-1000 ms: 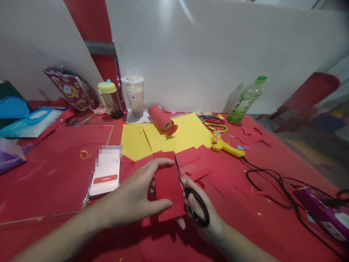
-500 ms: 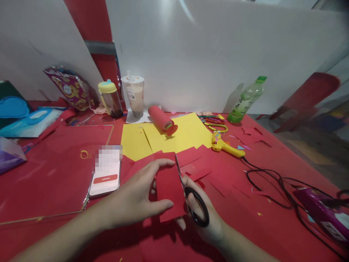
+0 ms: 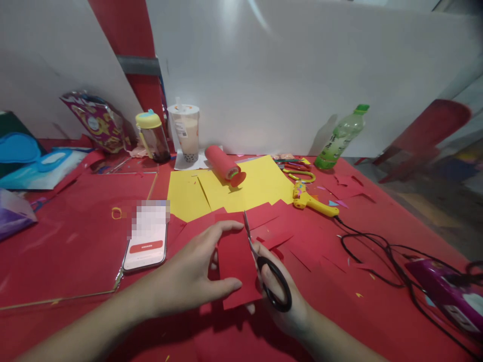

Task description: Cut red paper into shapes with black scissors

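Note:
My left hand grips a piece of red paper, thumb on its face and index finger along its far edge. In my right hand is a pair of scissors with black handles, its blades pointing away from me along the paper's right side. The blades look nearly closed. Some of my fingertips show below the paper's near edge. Under and beyond my hands lie loose red paper sheets and strips.
A phone lies left of my hands. Behind are yellow sheets, a red paper roll, a bubble tea cup and a green bottle. At right are a yellow glue gun, black cables and a purple device.
The paper and scissors have shifted slightly to the right and toward me. The paper's far end sits nearer now, and more of the scissor blade tip shows past it. Both hands keep their grip.

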The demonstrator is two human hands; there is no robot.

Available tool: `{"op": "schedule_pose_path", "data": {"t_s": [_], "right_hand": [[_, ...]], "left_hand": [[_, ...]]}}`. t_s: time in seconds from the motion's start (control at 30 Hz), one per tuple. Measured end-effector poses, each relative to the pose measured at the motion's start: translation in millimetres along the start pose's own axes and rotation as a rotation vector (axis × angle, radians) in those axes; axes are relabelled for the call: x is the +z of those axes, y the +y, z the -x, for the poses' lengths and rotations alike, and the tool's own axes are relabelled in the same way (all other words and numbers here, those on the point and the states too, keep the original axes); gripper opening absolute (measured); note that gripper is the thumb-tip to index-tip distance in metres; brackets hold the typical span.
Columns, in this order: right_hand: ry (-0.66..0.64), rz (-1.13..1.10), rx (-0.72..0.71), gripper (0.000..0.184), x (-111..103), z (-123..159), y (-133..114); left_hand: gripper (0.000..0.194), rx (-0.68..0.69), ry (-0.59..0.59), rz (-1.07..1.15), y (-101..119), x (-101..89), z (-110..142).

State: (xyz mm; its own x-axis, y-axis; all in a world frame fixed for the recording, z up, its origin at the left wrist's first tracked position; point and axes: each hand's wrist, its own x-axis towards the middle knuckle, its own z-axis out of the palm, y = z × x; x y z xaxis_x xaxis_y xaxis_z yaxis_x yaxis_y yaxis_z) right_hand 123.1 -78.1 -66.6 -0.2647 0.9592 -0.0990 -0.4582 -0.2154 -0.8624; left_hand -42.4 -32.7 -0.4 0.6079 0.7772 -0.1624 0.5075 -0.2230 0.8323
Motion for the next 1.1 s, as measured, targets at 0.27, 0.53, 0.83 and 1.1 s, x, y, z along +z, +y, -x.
{"op": "schedule_pose_path", "data": {"t_s": [0.27, 0.53, 0.83, 1.1], "right_hand": [[-0.045, 0.004, 0.008, 0.036, 1.4, -0.1, -0.9], [-0.010, 0.052, -0.001, 0.038, 3.4, 0.5, -3.5], [-0.024, 0.082, -0.007, 0.038, 0.9, 0.7, -0.4], [0.058, 0.042, 0.008, 0.039, 2.6, 1.2, -1.8]], "left_hand": [[0.060, -0.006, 0.013, 0.043, -4.3, 2.9, -0.3], [0.061, -0.013, 0.002, 0.045, -3.2, 2.6, 0.0], [0.061, -0.010, 0.006, 0.067, -4.4, 3.5, 0.0], [0.061, -0.012, -0.010, 0.059, -3.2, 2.0, 0.3]]}}
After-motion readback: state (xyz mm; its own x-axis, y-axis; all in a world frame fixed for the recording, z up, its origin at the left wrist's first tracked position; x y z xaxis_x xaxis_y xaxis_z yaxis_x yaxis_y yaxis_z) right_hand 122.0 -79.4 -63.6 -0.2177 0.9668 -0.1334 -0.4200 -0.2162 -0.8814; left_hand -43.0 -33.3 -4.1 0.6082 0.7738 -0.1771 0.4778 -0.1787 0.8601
